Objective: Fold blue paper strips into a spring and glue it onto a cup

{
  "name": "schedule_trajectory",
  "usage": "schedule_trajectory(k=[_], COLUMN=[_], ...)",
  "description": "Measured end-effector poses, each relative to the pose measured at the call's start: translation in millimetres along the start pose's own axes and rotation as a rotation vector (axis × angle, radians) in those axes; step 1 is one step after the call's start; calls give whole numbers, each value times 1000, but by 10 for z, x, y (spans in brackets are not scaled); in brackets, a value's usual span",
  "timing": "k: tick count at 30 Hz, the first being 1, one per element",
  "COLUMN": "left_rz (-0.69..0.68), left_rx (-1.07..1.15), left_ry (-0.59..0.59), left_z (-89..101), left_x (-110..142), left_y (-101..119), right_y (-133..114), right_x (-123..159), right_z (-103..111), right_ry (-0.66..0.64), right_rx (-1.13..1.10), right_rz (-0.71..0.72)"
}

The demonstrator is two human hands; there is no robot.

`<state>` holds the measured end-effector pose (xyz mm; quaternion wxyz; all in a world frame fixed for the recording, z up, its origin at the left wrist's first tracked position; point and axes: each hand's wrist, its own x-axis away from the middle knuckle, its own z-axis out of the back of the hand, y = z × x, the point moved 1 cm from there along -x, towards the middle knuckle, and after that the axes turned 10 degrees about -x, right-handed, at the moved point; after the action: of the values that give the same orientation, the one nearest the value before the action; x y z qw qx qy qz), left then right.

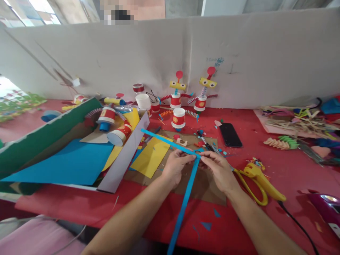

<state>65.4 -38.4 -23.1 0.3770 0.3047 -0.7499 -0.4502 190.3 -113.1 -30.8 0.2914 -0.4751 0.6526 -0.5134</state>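
Note:
Two long blue paper strips (186,198) meet at a corner between my hands. One strip runs up and left, the other hangs down toward me past the table edge. My left hand (177,164) pinches the strips near the corner, thumb on top. At the same corner, my right hand (217,169) is closed on the strips with thumb and fingers. Below both hands lies a brown cardboard sheet (209,191) with paper scraps. A yellow paper piece (151,156) rests left of my left hand, and a black pen (204,140) lies just beyond my fingers.
A box (127,152) with blue and yellow paper stands at left. Paper-cup figures (178,118) stand at the back. At right are a phone (230,134), yellow-handled scissors (261,194), a corded yellow glue gun (268,186) and a pile of strips (294,118).

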Motion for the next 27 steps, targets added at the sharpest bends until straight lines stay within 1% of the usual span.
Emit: schedule_trajectory(k=[3, 7, 11, 14, 19, 23, 27], left_rz=[-3, -33, -27, -26, -72, -54, -36], left_rx=[-90, -144, -204, -245, -244, -259, -219], left_ry=[-51, -138, -195, -199, -201, -149, -152], left_z=[18, 34, 43, 47, 38, 30, 27], left_x=[-12, -1, 21, 25, 25, 23, 18], left_y=[24, 77, 128, 154, 151, 126, 122], right_y=[-51, -106, -142, -154, -159, -163, -182], right_x=[-7, -5, 15, 26, 28, 31, 38], right_z=[13, 42, 43, 32, 22, 8, 2], right_ry=[-17, -68, -84, -77, -98, -87, -87], right_rx=[51, 110, 95, 71, 56, 113, 110], right_rz=[-59, -121, -177, -190, -214, -208, -217])
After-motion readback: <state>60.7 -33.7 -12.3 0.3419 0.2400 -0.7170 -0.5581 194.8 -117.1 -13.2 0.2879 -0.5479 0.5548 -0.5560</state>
